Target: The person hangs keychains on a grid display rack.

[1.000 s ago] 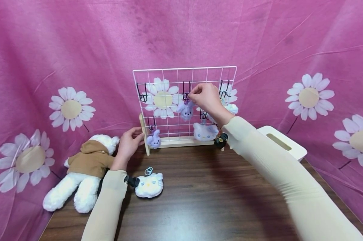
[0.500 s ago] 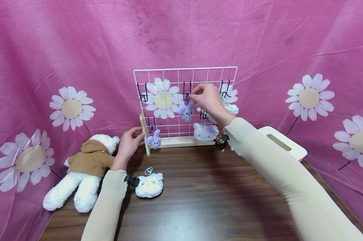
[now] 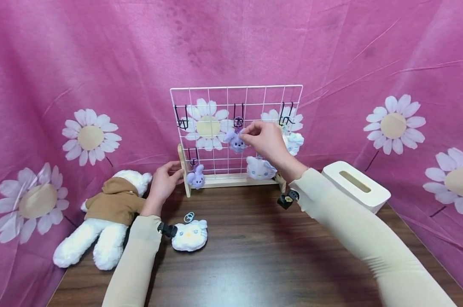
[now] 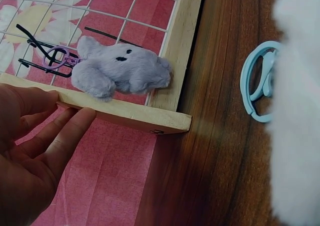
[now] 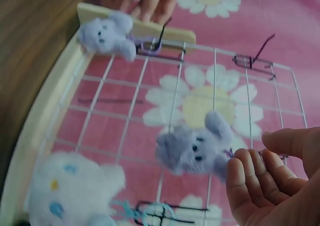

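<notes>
A purple plush bunny keychain [image 3: 237,141] hangs by its ring from the upper middle hook [image 3: 238,121] of the white grid rack [image 3: 216,161]. My right hand [image 3: 267,140] is beside its ear; in the right wrist view the thumb stands apart from the loosely curled fingers. Whether the fingertips touch the ear, I cannot tell. My left hand [image 4: 35,141] grips the rack's wooden side post [image 4: 125,113], thumb on one face and fingers on the other. Another purple bunny keychain [image 4: 122,68] hangs close to it, on the lower left hook.
White cat-face plush keychains [image 3: 260,168] hang at the rack's right; another cat-face keychain [image 3: 189,236] lies on the table [image 3: 231,264] by my left wrist. A white plush bear in a brown hoodie [image 3: 112,207] lies left. A white box with a slot [image 3: 356,183] stands right.
My right hand has moved down from the bunny's ring and let it go; the ring stays on the hook. The left hand keeps its place on the post.
</notes>
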`<move>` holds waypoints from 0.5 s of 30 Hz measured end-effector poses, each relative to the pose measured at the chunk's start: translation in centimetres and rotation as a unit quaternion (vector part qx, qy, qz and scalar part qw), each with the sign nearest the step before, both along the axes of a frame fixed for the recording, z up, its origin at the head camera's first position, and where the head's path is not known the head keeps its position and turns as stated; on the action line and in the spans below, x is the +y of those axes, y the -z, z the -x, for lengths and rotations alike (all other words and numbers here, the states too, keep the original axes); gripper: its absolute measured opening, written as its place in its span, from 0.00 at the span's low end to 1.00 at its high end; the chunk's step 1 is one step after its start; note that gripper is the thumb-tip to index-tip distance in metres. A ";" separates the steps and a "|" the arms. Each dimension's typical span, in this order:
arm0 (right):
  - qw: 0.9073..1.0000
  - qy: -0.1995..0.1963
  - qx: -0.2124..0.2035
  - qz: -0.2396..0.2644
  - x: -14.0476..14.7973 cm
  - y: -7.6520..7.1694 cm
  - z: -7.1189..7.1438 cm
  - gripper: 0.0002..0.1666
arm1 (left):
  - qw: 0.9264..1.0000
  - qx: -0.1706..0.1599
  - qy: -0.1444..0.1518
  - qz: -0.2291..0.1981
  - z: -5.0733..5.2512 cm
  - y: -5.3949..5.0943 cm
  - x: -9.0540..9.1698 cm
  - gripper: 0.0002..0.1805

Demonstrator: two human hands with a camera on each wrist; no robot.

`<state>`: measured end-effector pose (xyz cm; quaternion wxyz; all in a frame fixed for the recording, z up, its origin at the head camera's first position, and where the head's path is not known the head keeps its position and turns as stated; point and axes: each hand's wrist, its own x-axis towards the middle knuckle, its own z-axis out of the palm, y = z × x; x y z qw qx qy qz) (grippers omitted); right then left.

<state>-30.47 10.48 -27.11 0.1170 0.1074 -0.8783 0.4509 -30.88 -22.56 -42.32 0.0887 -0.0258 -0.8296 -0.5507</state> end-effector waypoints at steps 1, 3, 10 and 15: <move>1.000 -0.007 -0.001 0.004 -0.2 0.3 -0.2 0.08 | 1.000 0.001 0.000 0.000 0.0 0.0 0.0 0.22; 1.000 -0.019 -0.003 0.006 -0.5 0.9 -0.6 0.08 | 1.000 0.000 0.000 -0.001 0.0 0.0 -0.1 0.22; 0.998 -0.046 -0.014 -0.028 -2.2 3.2 -1.9 0.08 | 1.000 0.001 0.002 -0.003 0.0 -0.1 -0.1 0.22; 0.997 -0.060 -0.021 -0.051 -3.3 4.5 -2.7 0.08 | 1.000 0.001 0.001 -0.001 -0.1 -0.1 -0.1 0.22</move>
